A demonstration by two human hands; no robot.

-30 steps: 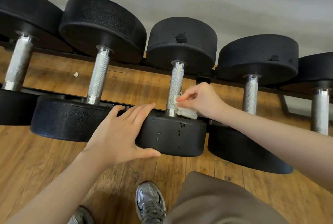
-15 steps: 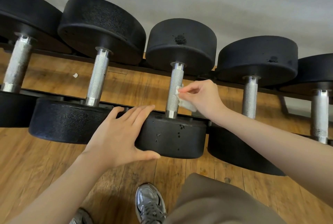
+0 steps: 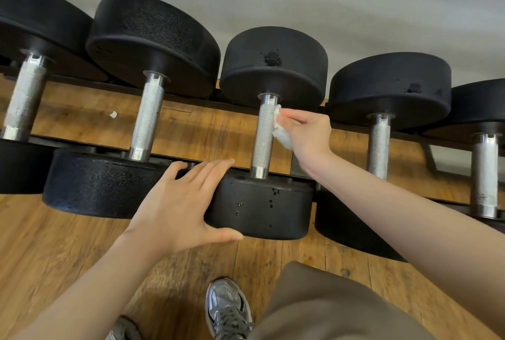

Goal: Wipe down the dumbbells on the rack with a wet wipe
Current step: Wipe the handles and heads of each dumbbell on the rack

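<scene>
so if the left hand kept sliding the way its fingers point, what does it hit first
Probably the knurled handle of the middle dumbbell, just beyond the fingertips of the left hand, which lies flat on that dumbbell's near head. Depth is unclear; it might pass beside it.

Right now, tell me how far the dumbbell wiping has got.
Nothing shows as finished; no handle looks clearly wiped. In hand: the right hand pinches the wet wipe against the upper part of the middle dumbbell's handle, while the left hand lies flat on its near head. Left: the rest of that handle and both heads, then the neighbouring dumbbells, such as the one to its right.
</scene>
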